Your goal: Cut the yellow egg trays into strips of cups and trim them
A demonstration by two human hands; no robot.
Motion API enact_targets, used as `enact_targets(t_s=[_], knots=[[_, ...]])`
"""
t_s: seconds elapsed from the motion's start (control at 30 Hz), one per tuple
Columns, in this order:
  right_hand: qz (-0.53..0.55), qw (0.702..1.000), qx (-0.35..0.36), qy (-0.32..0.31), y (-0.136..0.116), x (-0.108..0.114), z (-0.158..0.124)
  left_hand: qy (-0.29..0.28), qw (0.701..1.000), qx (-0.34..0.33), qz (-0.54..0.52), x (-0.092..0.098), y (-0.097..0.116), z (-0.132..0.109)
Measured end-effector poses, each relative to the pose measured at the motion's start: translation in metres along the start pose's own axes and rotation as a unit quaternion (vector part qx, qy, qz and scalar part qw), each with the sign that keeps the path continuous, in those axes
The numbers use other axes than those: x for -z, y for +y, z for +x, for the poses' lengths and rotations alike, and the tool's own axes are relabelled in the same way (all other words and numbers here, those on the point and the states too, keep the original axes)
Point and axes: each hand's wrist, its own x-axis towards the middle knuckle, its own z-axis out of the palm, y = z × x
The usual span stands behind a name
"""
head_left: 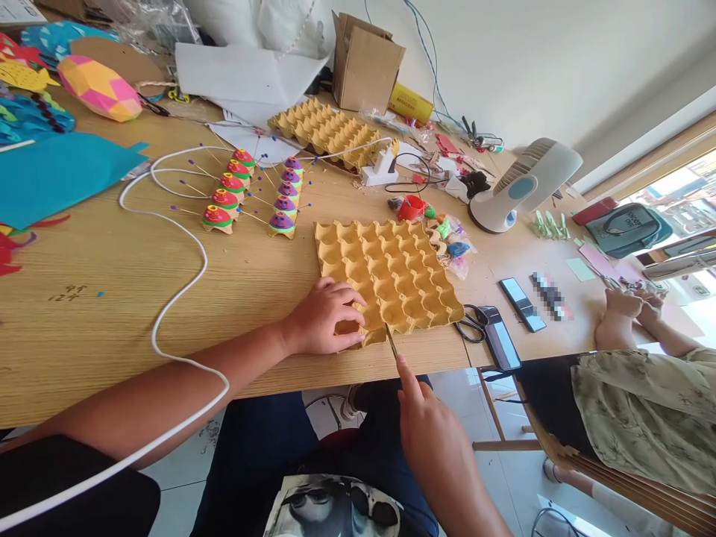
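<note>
A yellow cardboard egg tray (391, 261) lies on the wooden table (112, 298) near its front edge. My left hand (324, 317) rests on the tray's near left corner, fingers curled and pressing it down. My right hand (430, 432) is closed on a thin knife (391, 344), forefinger laid along its back. The blade's tip touches the tray's front edge.
Painted egg-cup figures with pins (251, 194) stand behind the tray. A second egg tray (330, 130), a cardboard box (363, 67), a white fan (526, 186), scissors (473, 324), phones (500, 335) and a white cable (179, 298) lie about. Another person's hands (632, 313) work at the right.
</note>
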Motion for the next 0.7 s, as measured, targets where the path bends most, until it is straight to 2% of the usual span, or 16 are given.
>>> enact_targets(t_s=[0.1,0.17,0.27,0.4,0.7], knots=[[0.010,0.999,0.009,-0.036,0.003,-0.003,-0.001,-0.003,1.000,-0.002,0.000,0.000,0.000,0.000],[0.044,0.998,0.018,-0.037,0.006,-0.006,-0.003,-0.002,1.000,0.000,0.000,0.000,0.000,-0.001],[0.117,0.993,0.021,0.008,0.017,-0.012,-0.012,-0.001,1.000,0.004,-0.002,-0.001,0.000,-0.001],[0.155,0.985,0.039,0.062,0.030,-0.019,-0.027,0.004,1.000,-0.001,-0.006,-0.001,-0.001,-0.002],[0.196,0.974,0.047,0.106,0.025,-0.024,-0.031,0.004,1.000,-0.006,-0.003,0.000,-0.003,-0.001]])
